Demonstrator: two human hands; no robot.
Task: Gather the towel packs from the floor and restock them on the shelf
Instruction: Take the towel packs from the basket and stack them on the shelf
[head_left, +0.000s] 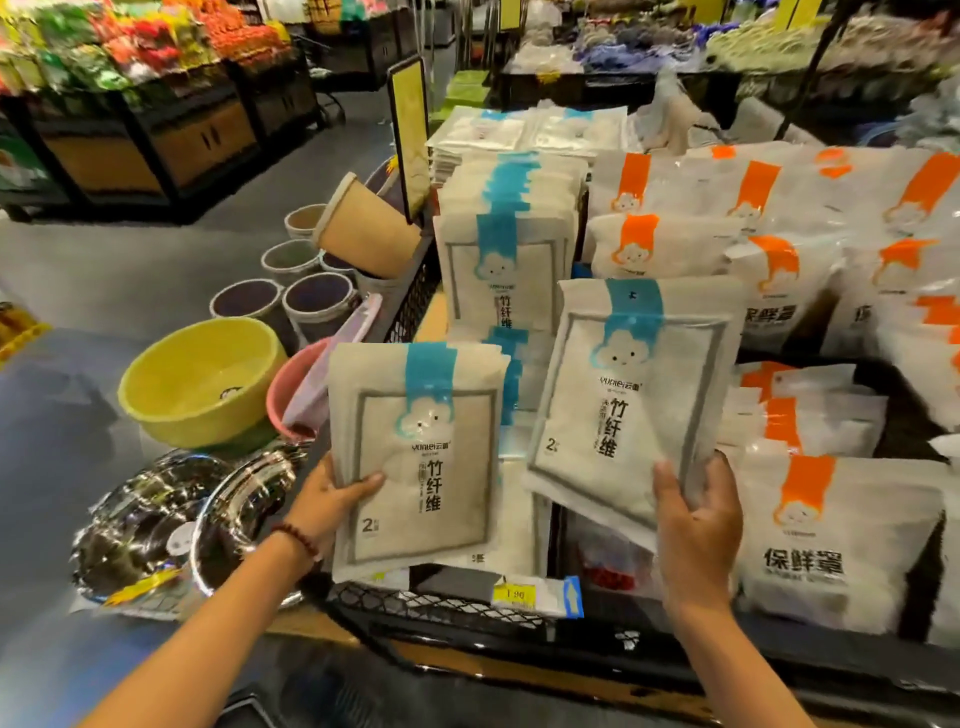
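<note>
A shop aisle with a grey floor runs behind a black mesh shelf, whose front rim carries a yellow price tag that seems to read 1.90.

Above the shelf's front left corner, the left hand grips the upright towel pack at its lower left edge, thumb laid across the front and fingers hidden behind. More pack edges show behind it, though how many I cannot tell. Its blue stripe carries a cloud face, "yunlei", "竹纤维" and a "2".

Over the middle of the shelf, the right hand pinches the tilted towel pack by its bottom edge, thumb in front and fingers curled round the corner. It bears the same print.

Further back on the shelf stands a row of blue-striped packs, partly hidden by the two held ones.

The shelf's right side holds orange-striped packs marked "保鲜罩", cut off at the frame edge. The smaller print on all of them is too blurred to read.

On the floor left of the shelf sit a yellow basin and wrapped steel pots.
</note>
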